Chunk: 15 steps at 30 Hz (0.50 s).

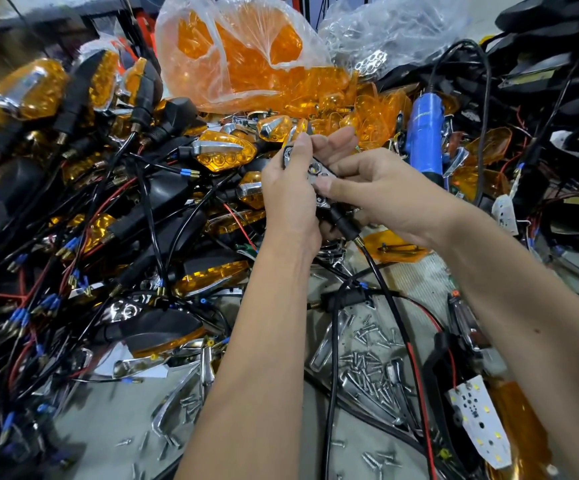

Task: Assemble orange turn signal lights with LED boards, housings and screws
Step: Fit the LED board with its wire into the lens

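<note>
Heap of finished lights [224, 154]; one housing [310, 174] gripped by left hand [289, 199] and right hand [381, 199], lens unfitted; screws [367, 362] loose.

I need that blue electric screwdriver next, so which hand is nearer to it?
Right. The right hand is just left of the blue screwdriver; the left hand is farther left, beyond the right hand.

No legible text; faint marking on blue tool [425, 133] too blurred to read.
</note>
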Tool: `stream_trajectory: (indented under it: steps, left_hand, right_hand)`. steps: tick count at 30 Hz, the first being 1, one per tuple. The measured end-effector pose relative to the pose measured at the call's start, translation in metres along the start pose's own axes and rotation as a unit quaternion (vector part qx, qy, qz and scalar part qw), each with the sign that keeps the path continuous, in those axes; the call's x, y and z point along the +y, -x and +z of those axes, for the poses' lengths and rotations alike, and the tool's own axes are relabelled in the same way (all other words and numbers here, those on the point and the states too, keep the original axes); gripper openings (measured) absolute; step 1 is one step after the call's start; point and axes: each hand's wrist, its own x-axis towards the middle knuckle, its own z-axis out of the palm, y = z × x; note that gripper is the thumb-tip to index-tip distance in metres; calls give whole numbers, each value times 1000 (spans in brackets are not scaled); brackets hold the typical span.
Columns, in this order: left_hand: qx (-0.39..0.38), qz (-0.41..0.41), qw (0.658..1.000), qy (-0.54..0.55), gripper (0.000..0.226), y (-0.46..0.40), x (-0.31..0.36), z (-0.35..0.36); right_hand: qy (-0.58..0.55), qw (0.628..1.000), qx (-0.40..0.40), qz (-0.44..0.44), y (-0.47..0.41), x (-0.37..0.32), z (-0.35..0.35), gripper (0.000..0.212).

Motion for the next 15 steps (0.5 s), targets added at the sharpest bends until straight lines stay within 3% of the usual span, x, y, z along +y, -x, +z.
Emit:
stream_trajectory:
  steps: [3, 7, 13, 15]
  left_hand:
    - [-3, -10, 1000, 12, 30, 2, 3, 0]
    - [-6, -16, 1000, 21, 29, 3, 7, 1]
    - [11, -58, 998, 5, 30, 7, 4, 1]
    - [20, -55, 998, -7, 31, 6, 4, 1]
  right_hand:
    - [-8, 1000, -9, -14, 3, -1, -1, 17]
    - [-7, 1000, -6, -20, 1, -3, 1, 19]
    - [44, 998, -15, 34, 2, -3, -12, 76]
    - [81, 995, -20, 49, 3, -3, -15, 83]
